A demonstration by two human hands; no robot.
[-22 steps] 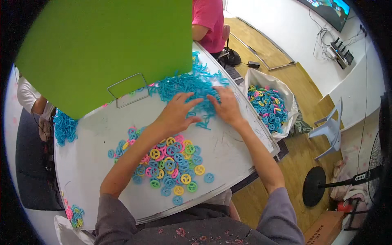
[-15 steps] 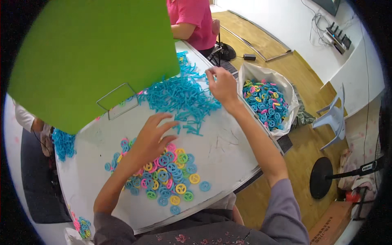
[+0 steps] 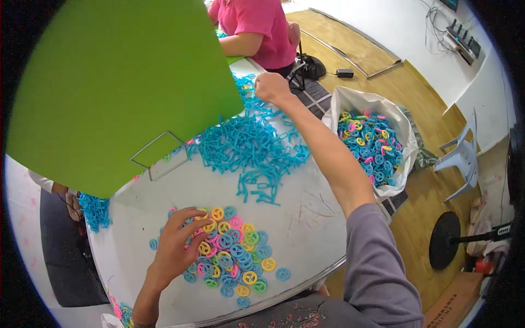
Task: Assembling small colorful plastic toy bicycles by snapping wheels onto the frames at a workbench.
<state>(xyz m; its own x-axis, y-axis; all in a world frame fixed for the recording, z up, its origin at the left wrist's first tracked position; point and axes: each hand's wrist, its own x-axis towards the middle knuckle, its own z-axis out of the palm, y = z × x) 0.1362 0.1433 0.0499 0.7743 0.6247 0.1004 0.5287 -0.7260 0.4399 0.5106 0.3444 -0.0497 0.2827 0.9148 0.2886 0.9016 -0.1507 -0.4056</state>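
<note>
My left hand (image 3: 178, 240) is over the left side of a loose pile of small plastic wheels (image 3: 237, 250) in blue, yellow, pink and green. Its fingers are curved and spread apart, with wheels beneath and beside the fingertips. I see nothing held in it. My right arm stretches to the far side of the white table (image 3: 219, 188). There my right hand (image 3: 272, 89) is closed above the far end of a heap of blue plastic clip-like pieces (image 3: 240, 145). Whatever its fingers may hold is hidden.
A green panel (image 3: 120, 98) with a wire stand (image 3: 159, 156) blocks the far left. Right of the table stands a white sack (image 3: 342, 101) of coloured wheels. A person in pink (image 3: 262, 27) sits beyond. More blue pieces (image 3: 94, 211) lie at the left edge.
My left hand has come down nearer to me, onto the wheels. My right hand has reached farther away and its fingers have closed. The whole view has shifted slightly.
</note>
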